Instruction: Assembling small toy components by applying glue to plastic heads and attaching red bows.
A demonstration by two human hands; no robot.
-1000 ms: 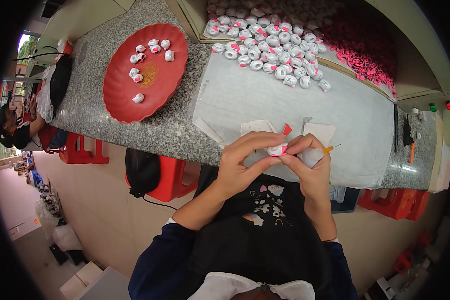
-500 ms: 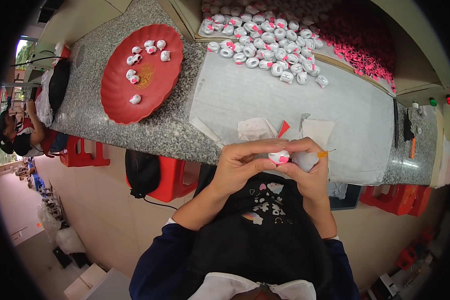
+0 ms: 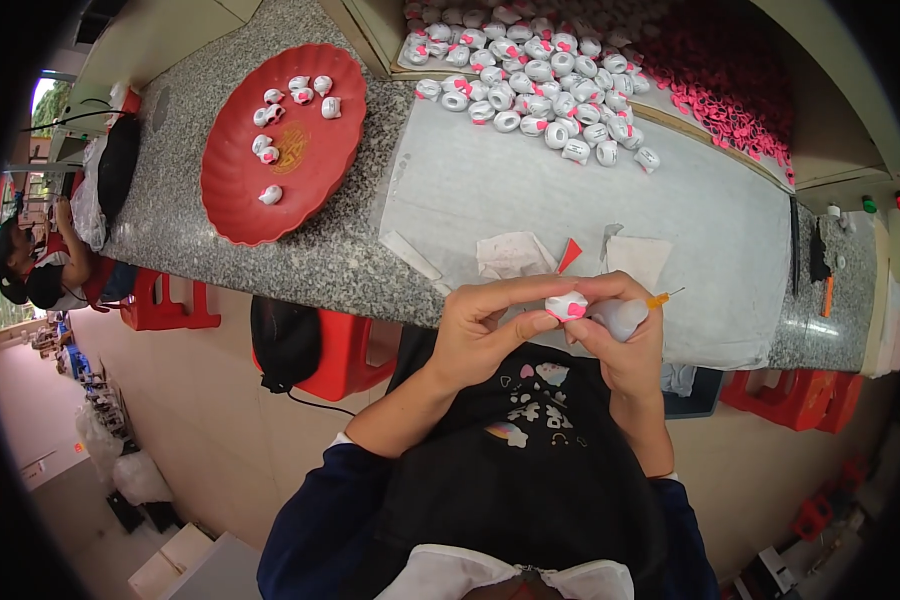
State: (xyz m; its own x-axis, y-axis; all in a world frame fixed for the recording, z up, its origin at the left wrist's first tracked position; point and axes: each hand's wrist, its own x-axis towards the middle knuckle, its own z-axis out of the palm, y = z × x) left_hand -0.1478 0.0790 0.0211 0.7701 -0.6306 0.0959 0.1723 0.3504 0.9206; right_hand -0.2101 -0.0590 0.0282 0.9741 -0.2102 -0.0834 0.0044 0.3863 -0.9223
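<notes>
Between my two hands is a small white figurine head (image 3: pixel 566 306) with a pink bow on its side. My left hand (image 3: pixel 480 325) pinches it between thumb and fingers from the left. In my right hand (image 3: pixel 630 350) sits a translucent squeeze bottle (image 3: pixel 620 317) with an orange needle tip (image 3: pixel 659 300) that points up and right, away from the head. The right thumb and fingertips also touch the head, near the bow. Both hands are above the front edge of a white work sheet (image 3: pixel 570 210).
A red scalloped plate (image 3: pixel 232 215) with several white heads stands at left. Beyond the sheet lies a heap of white heads (image 3: pixel 540 95), with pink bow pieces (image 3: pixel 735 125) to its right. Paper scraps (image 3: pixel 515 256) and a red pointed piece (image 3: pixel 570 253) lie near my hands. Another person (image 3: pixel 45 265) sits far left.
The head has turned slightly in my fingers and moved a little right. The bottle has shifted with my right hand, and its needle tip now sits slightly higher and farther right.
</notes>
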